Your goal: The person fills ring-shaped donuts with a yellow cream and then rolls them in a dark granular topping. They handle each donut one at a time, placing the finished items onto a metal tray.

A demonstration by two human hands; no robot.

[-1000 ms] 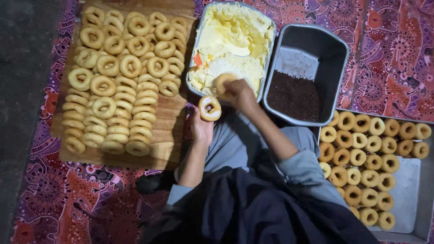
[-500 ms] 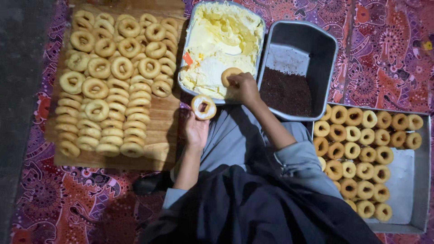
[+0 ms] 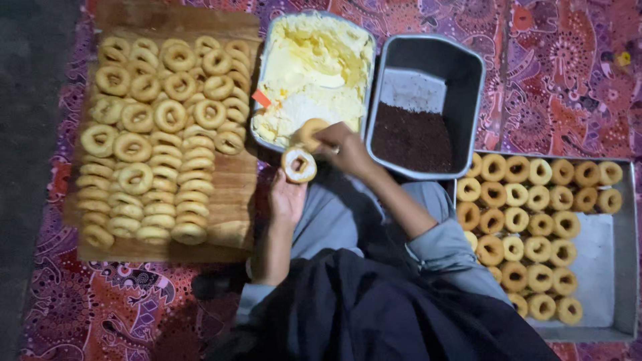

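grey rolled sleeves [image 3: 438,244], dark garment [image 3: 374,314]

Matt wooden board [image 3: 231,184], dull metal tray [image 3: 625,267]

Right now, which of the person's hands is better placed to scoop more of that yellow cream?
Probably the right hand: it holds a doughnut piece at the cream tub. The left hand is busy holding a cream-topped doughnut.

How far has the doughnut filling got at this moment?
Done: several rows of doughnuts sit in the metal tray, about two thirds of it covered. In hand: the left hand holds a cream-covered doughnut half, while the right hand holds another piece over the tub of cream. Left: a large stack of plain doughnuts on the wooden board, and the tray's bare part.
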